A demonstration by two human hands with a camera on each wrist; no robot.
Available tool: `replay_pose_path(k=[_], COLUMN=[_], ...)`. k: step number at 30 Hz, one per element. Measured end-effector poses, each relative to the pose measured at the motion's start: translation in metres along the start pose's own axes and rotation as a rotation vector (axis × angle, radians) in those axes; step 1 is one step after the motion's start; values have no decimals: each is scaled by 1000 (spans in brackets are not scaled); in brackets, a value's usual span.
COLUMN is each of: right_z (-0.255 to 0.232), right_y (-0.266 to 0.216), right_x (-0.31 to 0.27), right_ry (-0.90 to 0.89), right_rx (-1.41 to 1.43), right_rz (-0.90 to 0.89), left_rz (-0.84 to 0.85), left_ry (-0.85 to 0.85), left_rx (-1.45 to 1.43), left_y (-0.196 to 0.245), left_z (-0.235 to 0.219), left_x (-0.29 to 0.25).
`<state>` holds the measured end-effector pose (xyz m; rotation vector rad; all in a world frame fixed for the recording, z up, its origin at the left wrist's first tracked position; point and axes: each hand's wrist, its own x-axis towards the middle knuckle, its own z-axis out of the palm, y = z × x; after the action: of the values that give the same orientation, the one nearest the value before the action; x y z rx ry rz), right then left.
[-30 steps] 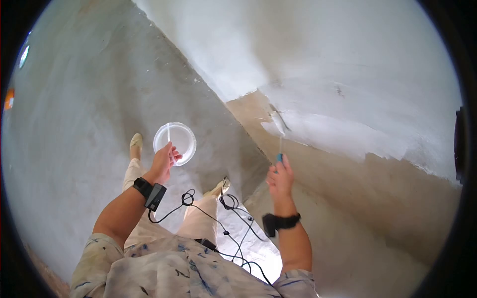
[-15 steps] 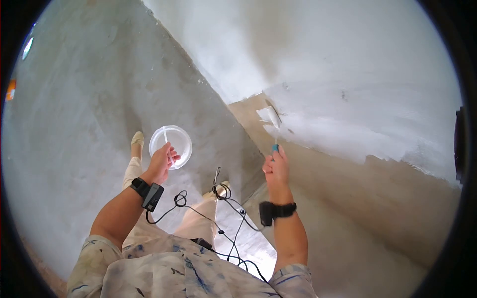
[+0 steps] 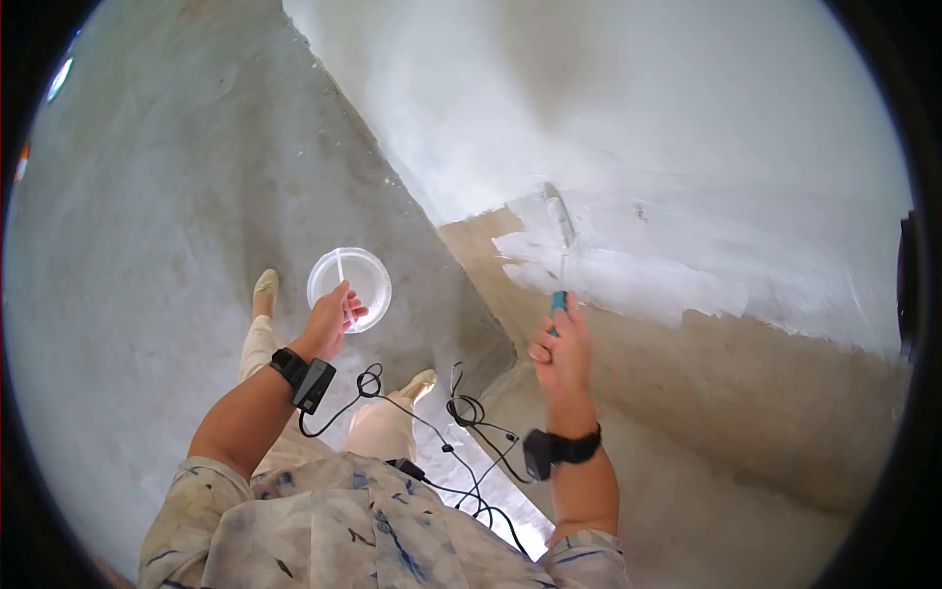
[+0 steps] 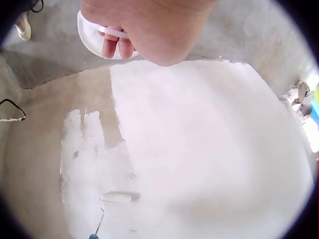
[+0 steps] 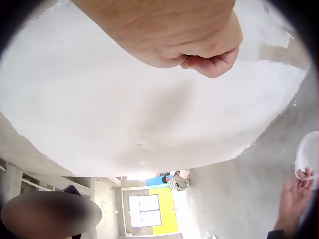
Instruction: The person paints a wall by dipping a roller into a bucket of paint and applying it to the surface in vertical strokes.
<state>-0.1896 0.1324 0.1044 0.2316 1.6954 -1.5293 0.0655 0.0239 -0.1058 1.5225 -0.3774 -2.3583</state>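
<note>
Floor [image 3: 177, 206]: grey, mottled, with darker patches | pale left shoe [image 3: 266, 284] and pale right shoe [image 3: 422, 382] stood on it, apart | white specks [image 3: 392, 181] lay along its long edge | farther off, another person [image 5: 179, 181] sat or crouched on it, too small to tell which.

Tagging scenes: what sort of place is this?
Likely a building interior being finished or renovated: bare grey floor, partly whitened wall, and a paint roller in the person's right hand.
</note>
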Motion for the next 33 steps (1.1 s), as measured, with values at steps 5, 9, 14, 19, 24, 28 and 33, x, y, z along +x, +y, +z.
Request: replay_pose_path(k=[5,9,14,19,24,28,33], right_z=[22,27,23,-11,-37,-58,-26], right_y=[65,115,148,124,110,171,211], right_x=[74,136,189,178,64,20,7], right_ry=[56,88,143,-36,-249,-438,-588], right_rx=[16,14,-24,-82,-589,-1222,-1314], right_rz=[30,34,97,205,226,-370,-330], left_rz=[3,6,-5,16,-8,-41,-21], left_ry=[32,20,75,94,107,88,29], left_rx=[2,5,4,-8,-11,30,55], left_y=[2,1,-5,-8,-6,-3,-3], left_z=[2,7,5,1,0,9,11], left_x=[-4,-7,-2,0,11,14,9])
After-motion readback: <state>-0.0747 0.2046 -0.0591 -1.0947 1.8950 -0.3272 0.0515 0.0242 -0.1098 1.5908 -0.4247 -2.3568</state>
